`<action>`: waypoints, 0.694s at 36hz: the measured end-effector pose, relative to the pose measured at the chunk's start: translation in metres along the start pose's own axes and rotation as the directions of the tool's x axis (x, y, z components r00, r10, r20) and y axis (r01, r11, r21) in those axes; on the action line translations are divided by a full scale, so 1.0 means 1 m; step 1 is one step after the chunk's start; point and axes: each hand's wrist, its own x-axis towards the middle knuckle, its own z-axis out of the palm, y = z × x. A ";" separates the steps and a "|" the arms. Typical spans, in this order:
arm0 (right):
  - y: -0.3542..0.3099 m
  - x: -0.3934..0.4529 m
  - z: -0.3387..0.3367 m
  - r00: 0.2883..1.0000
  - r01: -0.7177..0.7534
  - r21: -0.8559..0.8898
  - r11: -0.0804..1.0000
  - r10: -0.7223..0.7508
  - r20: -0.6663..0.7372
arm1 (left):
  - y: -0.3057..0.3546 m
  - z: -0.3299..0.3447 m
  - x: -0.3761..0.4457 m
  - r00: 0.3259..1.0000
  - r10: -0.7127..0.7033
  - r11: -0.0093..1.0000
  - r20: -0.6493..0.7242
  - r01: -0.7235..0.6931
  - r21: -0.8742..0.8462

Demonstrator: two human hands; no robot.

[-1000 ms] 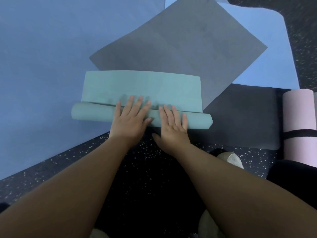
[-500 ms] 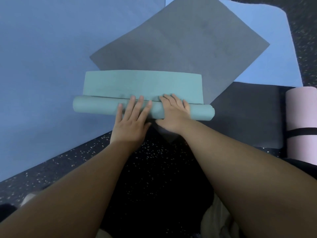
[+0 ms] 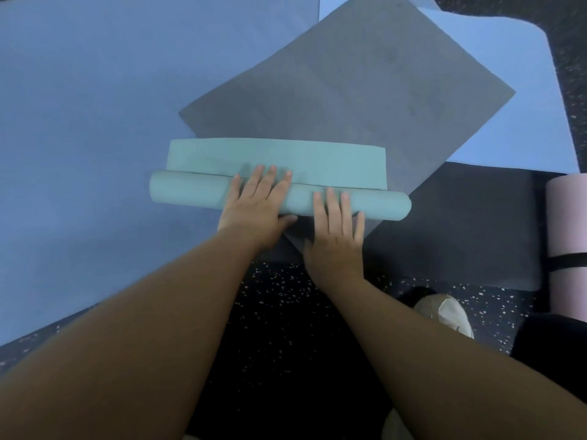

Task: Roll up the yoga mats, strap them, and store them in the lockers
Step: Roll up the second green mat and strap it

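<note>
Fingers [image 3: 270, 182] press teal mat [image 3: 190, 193].

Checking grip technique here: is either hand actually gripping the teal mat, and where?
Neither grips. Left hand and right hand press flat-fingered on the teal mat roll's middle.

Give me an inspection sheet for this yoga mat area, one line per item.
Surface: dark speckled floor.
Job's things: teal mat mostly rolled, short flat tail left; pink rolled mat strapped with a black band; grey mat, blue mat, light blue mat and dark mat flat.
Clutter: nothing seen.
Grippers: left hand and right hand press flat on the roll.
Cables: nothing seen.
Surroundings: a shoe; lockers not seen.
</note>
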 end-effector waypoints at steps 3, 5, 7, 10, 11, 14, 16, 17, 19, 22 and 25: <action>-0.005 0.015 -0.006 0.992 -0.032 0.013 0.999 0.030 0.125 | -0.003 -0.011 0.014 0.999 0.011 1.000 0.044 -0.012 0.006; -0.005 0.027 -0.011 0.977 -0.037 0.015 0.999 0.033 0.209 | -0.004 -0.014 0.019 1.000 0.008 0.999 0.026 -0.009 0.038; -0.003 0.042 -0.020 0.954 -0.040 0.003 0.999 0.037 0.296 | -0.005 -0.013 0.016 1.000 0.015 0.996 -0.025 -0.013 0.085; 0.000 0.063 -0.032 0.893 -0.041 -0.009 0.999 0.040 0.448 | -0.004 -0.008 0.005 0.997 0.034 0.991 -0.066 -0.025 0.134; 0.001 0.067 -0.033 0.883 -0.044 -0.011 0.999 0.044 0.468 | -0.004 -0.006 0.004 0.997 0.038 0.990 -0.072 -0.028 0.139; 0.000 0.071 -0.033 0.901 -0.062 0.009 0.998 0.053 0.431 | -0.006 -0.008 0.005 0.995 0.039 0.991 -0.093 -0.026 0.132; 0.000 0.069 -0.029 0.939 -0.066 -0.003 0.998 0.063 0.337 | -0.007 -0.010 0.009 0.994 0.026 0.995 -0.104 -0.016 0.098; 0.000 0.068 -0.026 0.958 -0.060 -0.022 0.998 0.064 0.278 | -0.007 -0.012 0.011 0.994 0.022 0.996 -0.109 -0.012 0.086; -0.001 0.064 -0.022 0.981 -0.044 -0.056 0.997 0.054 0.188 | -0.006 -0.016 0.013 0.992 0.030 0.997 -0.125 -0.021 0.071; 0.002 0.059 -0.017 0.992 -0.029 -0.054 0.998 0.035 0.119 | -0.006 -0.020 0.012 0.987 0.064 0.995 -0.148 -0.053 0.080; 0.006 0.047 -0.007 1.000 0.005 -0.047 0.999 -0.006 -0.021 | -0.009 -0.015 0.002 0.980 0.107 0.992 -0.168 -0.093 0.088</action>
